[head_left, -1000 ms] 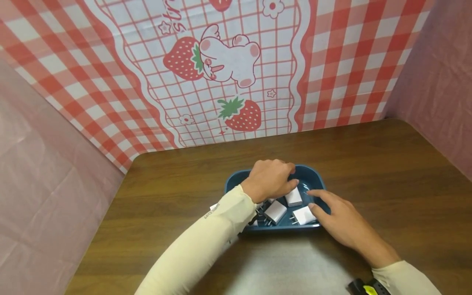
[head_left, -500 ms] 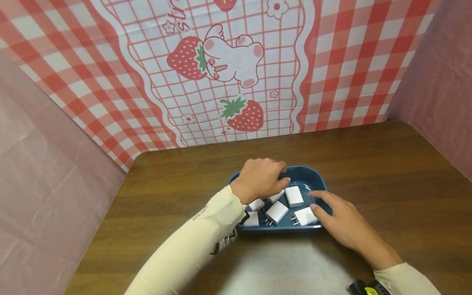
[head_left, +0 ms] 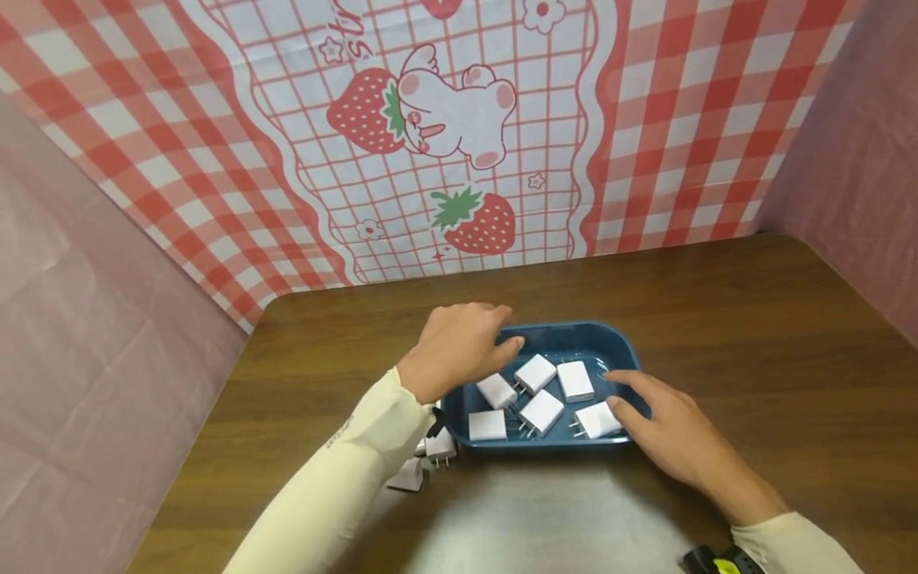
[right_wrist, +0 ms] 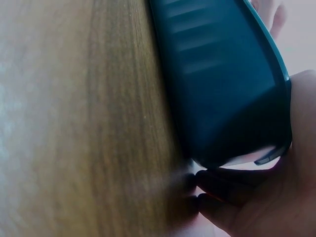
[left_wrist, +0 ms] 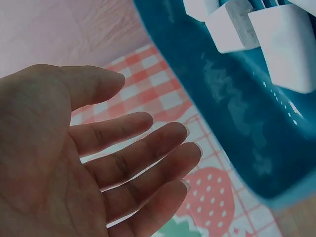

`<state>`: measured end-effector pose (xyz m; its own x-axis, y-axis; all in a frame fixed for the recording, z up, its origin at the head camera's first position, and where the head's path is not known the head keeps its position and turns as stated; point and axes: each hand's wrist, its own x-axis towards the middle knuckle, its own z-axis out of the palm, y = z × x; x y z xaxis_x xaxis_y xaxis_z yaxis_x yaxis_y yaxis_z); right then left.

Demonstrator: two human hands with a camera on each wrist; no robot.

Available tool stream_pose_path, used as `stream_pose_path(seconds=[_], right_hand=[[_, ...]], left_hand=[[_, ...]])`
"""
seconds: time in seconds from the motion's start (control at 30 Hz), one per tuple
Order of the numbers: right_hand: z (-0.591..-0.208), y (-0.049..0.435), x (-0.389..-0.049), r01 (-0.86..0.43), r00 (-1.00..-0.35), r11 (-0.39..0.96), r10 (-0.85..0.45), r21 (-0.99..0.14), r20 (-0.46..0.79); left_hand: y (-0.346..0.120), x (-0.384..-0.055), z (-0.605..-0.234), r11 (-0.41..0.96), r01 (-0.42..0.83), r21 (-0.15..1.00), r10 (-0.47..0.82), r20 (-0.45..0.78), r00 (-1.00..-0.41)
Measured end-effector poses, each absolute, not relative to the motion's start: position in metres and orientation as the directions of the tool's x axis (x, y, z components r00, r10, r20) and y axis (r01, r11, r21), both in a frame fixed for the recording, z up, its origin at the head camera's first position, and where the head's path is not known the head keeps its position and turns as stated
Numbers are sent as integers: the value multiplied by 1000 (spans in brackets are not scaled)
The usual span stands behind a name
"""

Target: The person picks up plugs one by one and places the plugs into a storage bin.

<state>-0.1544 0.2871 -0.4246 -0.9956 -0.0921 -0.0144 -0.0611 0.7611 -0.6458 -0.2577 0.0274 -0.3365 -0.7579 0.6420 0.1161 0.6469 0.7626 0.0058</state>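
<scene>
A blue tray holds several white charger plugs, among them a plug near its middle and a plug at its right end. My left hand hovers at the tray's left end, palm facing down. Its fingers are spread and relaxed with nothing between them; the left wrist view shows the bare palm beside the tray wall. My right hand grips the tray's right end, thumb and forefinger over the rim and the other fingers against the outer wall.
More white plugs, including a plug and a plug, lie on the wooden table left of the tray, partly behind my left forearm. A red-checked strawberry cloth hangs at the back.
My left hand has moved left from above the tray, uncovering plugs inside it and plugs on the table. The right hand stays on the tray's end.
</scene>
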Motion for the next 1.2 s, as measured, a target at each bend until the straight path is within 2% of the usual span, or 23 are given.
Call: stream_pose_path(seconds=[0.43,0.77,1.03,1.2], right_hand=[[-426,290,-155,-71,-995,757,-98,-650,-5],[-426,289,-155,-63,-995,755,-98,-653,-17],[-424,289,-155,-55,-995,761,-95,-646,-27],[-424,288,-156,-42,-994,768,-94,-639,-47]], left_hand=[[-23,-242,-340,817,568,100,553,145,-820],[-60,-229,-355,826,559,74,534,217,-817],[-82,-214,-367,845,529,81,528,35,-848],[-95,-203,-375,851,519,81,523,-29,-852]])
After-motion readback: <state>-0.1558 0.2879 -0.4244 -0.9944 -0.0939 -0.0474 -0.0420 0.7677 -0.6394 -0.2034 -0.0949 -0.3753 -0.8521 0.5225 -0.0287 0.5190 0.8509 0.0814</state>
